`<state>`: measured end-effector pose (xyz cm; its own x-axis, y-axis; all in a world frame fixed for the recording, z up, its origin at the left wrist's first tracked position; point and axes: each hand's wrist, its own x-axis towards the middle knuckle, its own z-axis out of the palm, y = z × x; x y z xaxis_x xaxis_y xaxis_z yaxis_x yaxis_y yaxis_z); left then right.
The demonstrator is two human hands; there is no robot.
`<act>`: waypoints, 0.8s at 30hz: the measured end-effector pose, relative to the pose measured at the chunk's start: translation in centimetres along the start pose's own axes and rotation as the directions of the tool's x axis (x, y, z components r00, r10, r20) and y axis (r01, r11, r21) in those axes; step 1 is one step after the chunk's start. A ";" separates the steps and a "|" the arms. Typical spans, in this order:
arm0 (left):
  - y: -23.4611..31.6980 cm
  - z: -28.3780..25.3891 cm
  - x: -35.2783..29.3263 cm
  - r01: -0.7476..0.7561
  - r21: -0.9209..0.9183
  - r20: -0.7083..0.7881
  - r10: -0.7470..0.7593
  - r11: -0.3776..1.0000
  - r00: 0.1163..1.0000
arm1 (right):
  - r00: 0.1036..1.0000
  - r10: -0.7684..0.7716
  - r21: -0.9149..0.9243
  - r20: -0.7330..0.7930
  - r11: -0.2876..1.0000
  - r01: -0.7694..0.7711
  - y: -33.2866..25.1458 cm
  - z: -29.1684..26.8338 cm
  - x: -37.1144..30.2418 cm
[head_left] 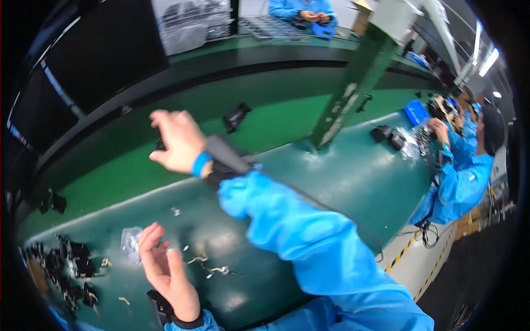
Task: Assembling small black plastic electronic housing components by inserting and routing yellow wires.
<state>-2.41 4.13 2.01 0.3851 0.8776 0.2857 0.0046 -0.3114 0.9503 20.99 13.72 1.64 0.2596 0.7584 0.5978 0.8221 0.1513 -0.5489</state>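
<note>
My right hand [179, 142] reaches out over the green belt [276, 118], fingers and thumb apart. A small dark part [160, 144], mostly hidden, shows between its thumb and fingers; I see no grip on it. My left hand [170, 278] is raised above the near green table [342, 176], its fingers loosely bent and holding nothing. Beside its fingertips lies a clear plastic bag [131, 244]. To its right are small flex-cable pieces [215, 269]. Both wrists wear black bands, and a blue strap [200, 164] circles the right one.
Black parts [77, 259] are heaped at the left of the table. Another black part [237, 117] sits on the belt. A green post [353, 83] rises at the table's far edge. A co-worker [464, 171] handles parts at right; another [303, 11] works across the belt.
</note>
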 end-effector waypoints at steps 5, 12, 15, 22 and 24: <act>0.1 -1.5 0.4 -0.002 -0.014 -0.098 0.001 1.000 0.995 | 0.946 -0.144 -0.397 -0.289 0.918 0.018 6.1 -5.5 0.4; 0.4 -1.7 1.0 -0.014 -0.008 -0.088 0.013 1.000 0.996 | 0.881 0.441 -0.325 0.169 0.869 -0.373 9.7 -7.6 -1.9; 0.2 -2.1 1.0 -0.004 0.003 -0.015 0.004 1.000 1.000 | 0.891 0.426 -0.079 0.154 0.905 -0.419 9.2 -7.8 -2.3; 1.3 -3.1 1.5 -0.034 0.525 0.205 -0.088 0.851 0.975 | 0.645 0.544 0.613 0.537 0.274 -0.741 0.5 -11.7 -8.6; 1.2 -3.4 1.8 -0.048 0.591 0.208 -0.094 0.806 0.974 | 0.592 0.606 0.530 0.532 0.306 -0.791 -0.7 -12.5 -10.6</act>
<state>-4.86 6.56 4.06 0.5664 0.8079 0.1631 0.5301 -0.5086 0.6785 24.02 -2.35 3.01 0.3816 0.8777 -0.2897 -0.2225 -0.2170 -0.9505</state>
